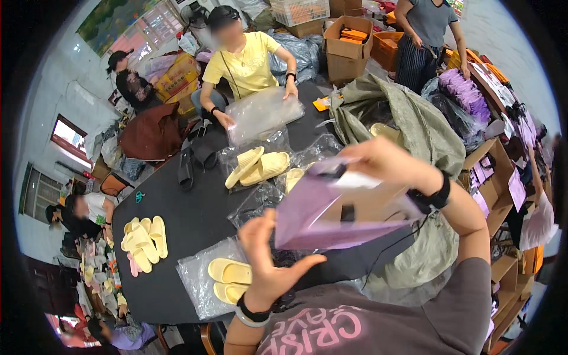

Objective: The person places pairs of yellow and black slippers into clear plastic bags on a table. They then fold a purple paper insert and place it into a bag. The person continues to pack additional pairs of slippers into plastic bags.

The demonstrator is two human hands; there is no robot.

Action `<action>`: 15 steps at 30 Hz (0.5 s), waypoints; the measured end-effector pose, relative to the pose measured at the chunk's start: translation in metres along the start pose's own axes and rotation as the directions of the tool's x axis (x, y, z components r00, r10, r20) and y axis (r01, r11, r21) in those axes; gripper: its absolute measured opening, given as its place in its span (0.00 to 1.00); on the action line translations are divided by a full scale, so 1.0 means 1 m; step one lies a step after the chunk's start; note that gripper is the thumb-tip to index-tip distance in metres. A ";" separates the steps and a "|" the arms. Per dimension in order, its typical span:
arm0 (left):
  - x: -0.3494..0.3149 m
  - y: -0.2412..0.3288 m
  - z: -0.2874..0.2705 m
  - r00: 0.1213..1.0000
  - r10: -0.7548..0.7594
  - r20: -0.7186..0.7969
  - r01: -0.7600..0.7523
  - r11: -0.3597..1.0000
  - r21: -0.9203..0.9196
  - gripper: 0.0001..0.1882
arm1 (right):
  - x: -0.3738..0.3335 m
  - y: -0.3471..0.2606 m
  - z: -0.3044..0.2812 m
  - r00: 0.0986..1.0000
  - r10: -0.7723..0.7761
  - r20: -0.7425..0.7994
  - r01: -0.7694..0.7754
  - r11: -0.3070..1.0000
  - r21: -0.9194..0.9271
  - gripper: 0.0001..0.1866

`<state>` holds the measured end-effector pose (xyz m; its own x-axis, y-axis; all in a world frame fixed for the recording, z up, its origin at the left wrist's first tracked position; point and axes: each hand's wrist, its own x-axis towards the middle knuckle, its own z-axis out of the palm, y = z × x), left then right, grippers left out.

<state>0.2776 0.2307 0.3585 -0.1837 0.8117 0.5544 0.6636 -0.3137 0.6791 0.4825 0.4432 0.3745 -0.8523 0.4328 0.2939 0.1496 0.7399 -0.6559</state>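
Observation:
My right hand [387, 163] is closed on the top edge of a purple packaging bag [302, 216], which is blurred by motion and looks partly see-through. It hangs tilted in front of my chest. At its left end my left hand [266, 266] has its thumb stretched away from raised fingers; whether it touches the bag, I cannot tell. Just left of that hand, a pair of pale yellow slippers [228, 271] lies on a clear plastic bag [192, 266] on the dark table [183, 219]. More yellow slippers [266, 167] rest on clear plastic farther away.
A stack of yellow slippers [143, 241] and teal scissors [139, 196] lie at the table's left. Dark slippers [186, 168] sit toward the far side. Across the table, a person in yellow [245, 68] handles clear plastic sheets [263, 115]. A large green sack [408, 115] bulges at the right.

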 end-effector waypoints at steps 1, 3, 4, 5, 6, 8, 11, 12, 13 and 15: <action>-0.001 -0.007 -0.011 0.999 -0.041 -0.007 0.040 0.999 -0.007 0.58 | -0.011 0.012 -0.016 0.998 0.062 -0.028 -0.060 0.995 0.073 0.13; -0.009 -0.028 -0.032 0.997 -0.070 0.023 0.071 0.996 -0.053 0.58 | -0.041 0.030 -0.041 0.968 0.161 -0.193 -0.123 0.973 0.194 0.15; -0.015 -0.038 -0.038 0.995 -0.081 0.065 0.084 0.996 -0.043 0.58 | -0.060 0.035 -0.042 0.923 0.202 -0.328 -0.119 0.959 0.256 0.15; -0.025 -0.047 -0.041 0.991 -0.111 0.078 0.121 0.981 -0.149 0.59 | -0.073 0.032 -0.037 0.872 0.321 -0.370 -0.140 0.887 0.439 0.17; -0.035 -0.057 -0.039 0.986 -0.136 0.097 0.157 0.953 -0.258 0.59 | -0.090 0.029 -0.029 0.807 0.449 -0.383 -0.147 0.781 0.607 0.18; -0.042 -0.060 -0.034 0.969 -0.160 0.186 0.228 0.868 -0.441 0.59 | -0.130 0.049 -0.007 0.676 0.659 -0.330 -0.066 0.500 0.863 0.19; -0.044 -0.046 -0.017 0.954 -0.151 0.260 0.288 0.712 -0.641 0.56 | -0.164 0.051 0.031 0.632 0.763 -0.133 0.128 0.067 0.990 0.20; -0.040 -0.048 -0.018 0.950 -0.118 0.288 0.259 0.811 -0.524 0.52 | -0.173 0.046 0.048 0.620 0.778 -0.095 0.134 0.014 0.991 0.20; -0.037 -0.053 -0.020 0.944 -0.081 0.318 0.213 0.890 -0.403 0.48 | -0.180 0.039 0.065 0.614 0.784 -0.088 0.120 0.018 0.993 0.20; -0.025 -0.046 -0.024 0.917 -0.137 0.376 0.192 0.975 -0.113 0.28 | -0.192 0.033 0.096 0.615 0.778 -0.129 0.058 0.119 0.991 0.20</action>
<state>0.2344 0.2133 0.3252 0.0132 0.9720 0.2345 0.5294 -0.2057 0.8231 0.6026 0.3350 0.2294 -0.3434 0.9081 -0.2397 -0.5282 -0.3978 -0.7501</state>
